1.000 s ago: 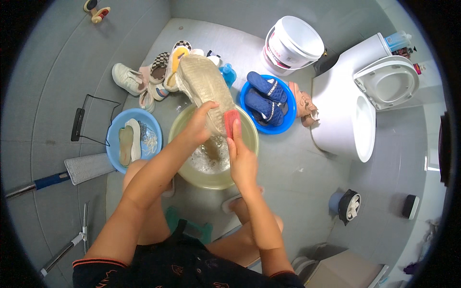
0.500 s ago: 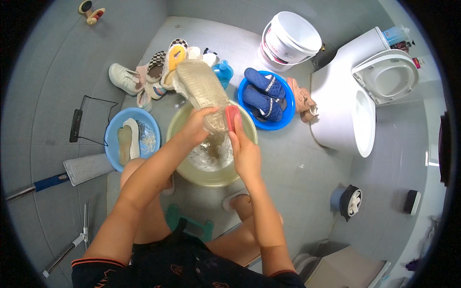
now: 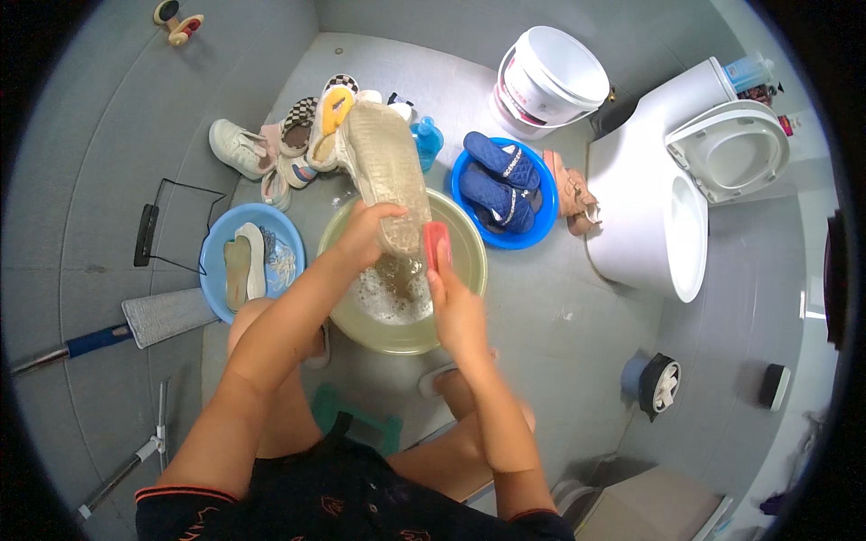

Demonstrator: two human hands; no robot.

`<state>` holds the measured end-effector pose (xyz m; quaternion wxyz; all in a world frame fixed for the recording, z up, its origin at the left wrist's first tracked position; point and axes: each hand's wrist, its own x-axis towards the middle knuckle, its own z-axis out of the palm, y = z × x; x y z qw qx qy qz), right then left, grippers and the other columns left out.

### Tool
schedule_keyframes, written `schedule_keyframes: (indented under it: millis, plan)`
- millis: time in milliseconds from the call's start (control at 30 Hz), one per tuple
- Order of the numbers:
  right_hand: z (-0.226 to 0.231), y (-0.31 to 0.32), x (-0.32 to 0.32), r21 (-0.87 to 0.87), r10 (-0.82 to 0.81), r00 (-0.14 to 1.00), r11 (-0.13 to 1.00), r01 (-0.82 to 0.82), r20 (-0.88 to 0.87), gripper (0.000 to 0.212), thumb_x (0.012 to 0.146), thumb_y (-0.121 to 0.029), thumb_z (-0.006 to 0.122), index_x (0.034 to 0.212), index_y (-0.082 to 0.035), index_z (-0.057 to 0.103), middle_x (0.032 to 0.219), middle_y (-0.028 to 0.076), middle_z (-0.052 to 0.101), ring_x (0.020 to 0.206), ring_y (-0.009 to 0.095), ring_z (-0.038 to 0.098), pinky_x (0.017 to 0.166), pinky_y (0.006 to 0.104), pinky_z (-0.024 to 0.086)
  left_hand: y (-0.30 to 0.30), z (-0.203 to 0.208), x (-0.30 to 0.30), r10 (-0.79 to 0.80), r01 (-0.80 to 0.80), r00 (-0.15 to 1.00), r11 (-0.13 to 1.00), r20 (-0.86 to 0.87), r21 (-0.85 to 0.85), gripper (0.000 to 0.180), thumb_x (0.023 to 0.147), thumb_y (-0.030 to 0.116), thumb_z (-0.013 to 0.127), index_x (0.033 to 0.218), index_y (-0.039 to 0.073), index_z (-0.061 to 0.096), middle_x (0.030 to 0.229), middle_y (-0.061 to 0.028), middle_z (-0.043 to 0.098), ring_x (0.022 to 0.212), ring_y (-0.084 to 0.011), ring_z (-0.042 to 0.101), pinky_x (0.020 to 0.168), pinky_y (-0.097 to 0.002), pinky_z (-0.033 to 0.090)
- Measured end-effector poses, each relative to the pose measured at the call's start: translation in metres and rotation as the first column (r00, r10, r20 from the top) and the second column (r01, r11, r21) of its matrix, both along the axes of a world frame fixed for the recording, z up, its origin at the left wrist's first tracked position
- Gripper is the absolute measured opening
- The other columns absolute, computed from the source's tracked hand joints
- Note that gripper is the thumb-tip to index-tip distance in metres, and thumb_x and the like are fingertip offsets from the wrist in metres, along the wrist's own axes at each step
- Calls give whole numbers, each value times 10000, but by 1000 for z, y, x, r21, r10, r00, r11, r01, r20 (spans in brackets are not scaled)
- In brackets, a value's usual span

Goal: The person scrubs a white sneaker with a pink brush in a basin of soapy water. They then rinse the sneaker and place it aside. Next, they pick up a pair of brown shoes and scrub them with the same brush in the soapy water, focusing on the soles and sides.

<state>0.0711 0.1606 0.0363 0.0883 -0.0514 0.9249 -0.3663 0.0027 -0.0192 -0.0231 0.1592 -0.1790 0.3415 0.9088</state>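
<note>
My left hand (image 3: 365,236) grips a pale, yellowish-soled shoe (image 3: 386,153) near its lower end, with the ribbed sole turned up toward me. In my right hand (image 3: 458,311) is a pink-red scrubbing brush (image 3: 437,243), held against the edge of the shoe at its lower right. The brush's bristles cannot be made out. Both hands are above a yellow-green basin (image 3: 397,345) that holds murky, foamy water (image 3: 388,293). The shoe's upper is mostly hidden beneath the sole.
Several shoes (image 3: 236,149) stand beyond the basin at left, beside a blue bottle (image 3: 427,142). A light-blue basin (image 3: 212,261) holds insoles and laces; a blue basin (image 3: 519,239) holds slippers (image 3: 498,185). A white bucket (image 3: 550,81), toilet (image 3: 642,198) and green stool (image 3: 388,433) surround me.
The brush has slid down slightly along the shoe's edge, with my right hand moving lower. The shoe has turned a little more upright in my left hand.
</note>
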Motion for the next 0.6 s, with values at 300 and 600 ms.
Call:
schedule_keyframes:
  millis: [300, 600]
  plan:
    - [-2, -4, -4, 90, -18, 1000, 996, 18, -3, 472, 968, -330, 477, 1427, -275, 381, 743, 258, 620, 651, 426, 623, 576, 501, 473, 19, -9, 6, -34, 31, 998, 997, -51, -73, 411, 773, -17, 595, 1180, -40, 546, 1062, -146, 630, 977, -251, 627, 844, -390, 521]
    - [18, -11, -20, 59, -31, 994, 998, 24, 104, 451, 972, -370, 470, 1412, -302, 404, 1020, 229, 641, 900, 422, 621, 755, 444, 487, 19, 11, 7, 28, -29, 999, 999, -28, -42, 376, 946, 180, 532, 1271, 0, 474, 1184, -133, 590, 1053, -248, 608, 902, -395, 504]
